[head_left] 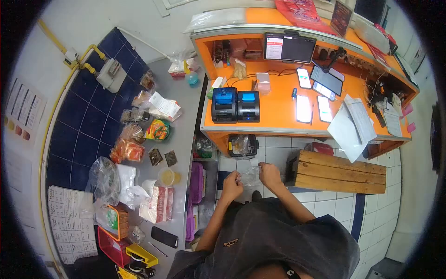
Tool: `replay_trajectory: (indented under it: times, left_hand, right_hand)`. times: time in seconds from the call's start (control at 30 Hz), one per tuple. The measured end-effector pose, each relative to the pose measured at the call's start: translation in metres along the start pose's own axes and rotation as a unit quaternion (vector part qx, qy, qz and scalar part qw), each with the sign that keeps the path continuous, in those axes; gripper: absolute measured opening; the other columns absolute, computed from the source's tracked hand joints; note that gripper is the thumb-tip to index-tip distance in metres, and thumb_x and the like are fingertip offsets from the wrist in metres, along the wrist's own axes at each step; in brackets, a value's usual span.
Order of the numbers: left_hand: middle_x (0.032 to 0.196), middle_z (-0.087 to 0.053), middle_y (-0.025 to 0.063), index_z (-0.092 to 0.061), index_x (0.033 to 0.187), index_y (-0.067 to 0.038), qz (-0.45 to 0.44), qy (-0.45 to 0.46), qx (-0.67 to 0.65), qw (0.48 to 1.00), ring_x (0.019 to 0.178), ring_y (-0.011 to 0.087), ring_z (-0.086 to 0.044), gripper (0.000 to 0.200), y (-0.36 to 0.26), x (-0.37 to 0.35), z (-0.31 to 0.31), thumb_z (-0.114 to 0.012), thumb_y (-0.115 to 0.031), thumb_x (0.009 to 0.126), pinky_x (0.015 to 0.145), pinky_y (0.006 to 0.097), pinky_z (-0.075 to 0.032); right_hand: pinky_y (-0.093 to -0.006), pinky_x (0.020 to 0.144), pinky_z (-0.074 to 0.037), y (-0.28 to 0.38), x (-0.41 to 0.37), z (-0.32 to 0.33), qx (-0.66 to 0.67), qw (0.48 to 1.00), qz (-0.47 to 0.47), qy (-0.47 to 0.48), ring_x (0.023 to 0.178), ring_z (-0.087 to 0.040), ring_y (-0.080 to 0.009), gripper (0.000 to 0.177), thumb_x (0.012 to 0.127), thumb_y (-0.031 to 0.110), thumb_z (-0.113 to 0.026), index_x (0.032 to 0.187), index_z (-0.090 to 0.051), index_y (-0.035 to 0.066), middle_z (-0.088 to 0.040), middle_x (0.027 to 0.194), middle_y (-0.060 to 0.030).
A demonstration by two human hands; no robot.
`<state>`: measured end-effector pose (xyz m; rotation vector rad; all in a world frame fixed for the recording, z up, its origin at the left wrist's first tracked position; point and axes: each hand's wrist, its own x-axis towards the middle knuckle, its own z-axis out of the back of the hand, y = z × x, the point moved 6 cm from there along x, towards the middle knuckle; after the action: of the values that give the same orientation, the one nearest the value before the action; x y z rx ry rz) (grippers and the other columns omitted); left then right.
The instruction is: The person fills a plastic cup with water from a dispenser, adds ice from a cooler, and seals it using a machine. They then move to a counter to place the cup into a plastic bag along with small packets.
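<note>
Left hand (232, 182) and right hand (269, 171) each pinch an edge of a clear plastic bag (251, 176), held between them beside the wooden crate (341, 172).

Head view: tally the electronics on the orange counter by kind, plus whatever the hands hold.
Receipt printers: 2
Lit phones: 4
Dark tablet: 1
Upright screen: 1
Clear plastic bag, held between left hand and right hand: 1
Total: 9
</note>
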<state>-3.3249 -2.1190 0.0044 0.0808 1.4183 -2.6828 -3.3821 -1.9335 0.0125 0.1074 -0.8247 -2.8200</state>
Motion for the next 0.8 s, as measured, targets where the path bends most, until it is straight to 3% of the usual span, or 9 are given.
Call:
replay_trajectory:
  times: [0.27, 0.47, 0.53, 0.67, 0.73, 0.8]
  left_hand:
    - [0.086, -0.067, 0.0168, -0.059, 0.097, 0.000, -0.036, -0.035, 0.009, 0.999, 0.078, 0.0297, -0.069, 0.020, 0.002, -0.001, 0.002, -0.057, -0.001, 0.077, 0.072, 0.0380, -0.053]
    - [0.089, -0.068, 0.0172, -0.059, 0.098, 0.001, 0.012, 0.003, 0.044, 0.999, 0.077, 0.0286, -0.069, 0.021, 0.011, 0.002, -0.004, -0.057, -0.003, 0.077, 0.071, 0.0383, -0.053]
    - [0.082, -0.062, 0.0187, -0.056, 0.091, 0.000, 0.018, -0.017, -0.025, 0.999, 0.079, 0.0353, -0.064, 0.018, 0.011, 0.001, -0.004, -0.060, -0.004, 0.074, 0.073, 0.0417, -0.050]
    - [0.081, -0.062, 0.0193, -0.057, 0.092, 0.000, 0.016, -0.013, -0.028, 0.999, 0.079, 0.0361, -0.064, 0.018, 0.004, 0.002, 0.007, -0.061, -0.006, 0.076, 0.073, 0.0422, -0.050]
    - [0.081, -0.063, 0.0193, -0.058, 0.093, 0.000, 0.021, -0.029, -0.025, 0.999, 0.078, 0.0361, -0.064, 0.018, 0.006, 0.003, 0.016, -0.062, -0.008, 0.077, 0.072, 0.0429, -0.051]
    - [0.081, -0.064, 0.0185, -0.059, 0.094, 0.000, -0.020, -0.034, -0.015, 0.999, 0.077, 0.0338, -0.065, 0.018, 0.015, 0.006, 0.019, -0.063, -0.010, 0.079, 0.070, 0.0419, -0.051]
  right_hand:
    - [-0.0504, 0.075, -0.055, 0.006, -0.001, 0.003, 0.017, 1.000, -0.009, 0.008, 0.079, -0.067, -0.0435, 0.025, 0.078, 0.008, -0.063, 0.102, -0.070, 0.003, -0.068, 0.084, -0.0257]
    - [-0.0517, 0.071, -0.055, 0.005, -0.001, 0.003, 0.012, 1.000, 0.007, -0.009, 0.077, -0.067, -0.0433, 0.020, 0.080, 0.007, -0.060, 0.097, -0.070, 0.001, -0.067, 0.080, -0.0269]
    - [-0.0510, 0.076, -0.055, 0.003, 0.000, 0.001, 0.006, 1.000, -0.021, 0.020, 0.080, -0.067, -0.0436, 0.025, 0.079, 0.007, -0.061, 0.101, -0.071, 0.004, -0.067, 0.083, -0.0277]
    - [-0.0513, 0.076, -0.055, 0.006, 0.000, 0.008, 0.014, 1.000, -0.016, 0.022, 0.080, -0.067, -0.0438, 0.024, 0.080, 0.008, -0.059, 0.100, -0.071, 0.003, -0.066, 0.082, -0.0284]
    - [-0.0522, 0.069, -0.054, 0.007, 0.002, 0.008, 0.009, 1.000, 0.007, -0.006, 0.075, -0.066, -0.0455, 0.015, 0.080, 0.009, -0.061, 0.091, -0.066, 0.000, -0.066, 0.077, -0.0259]
    - [-0.0515, 0.069, -0.053, 0.002, 0.004, 0.000, -0.011, 0.998, 0.052, -0.034, 0.076, -0.065, -0.0450, 0.017, 0.080, 0.009, -0.060, 0.093, -0.066, 0.000, -0.066, 0.079, -0.0246]
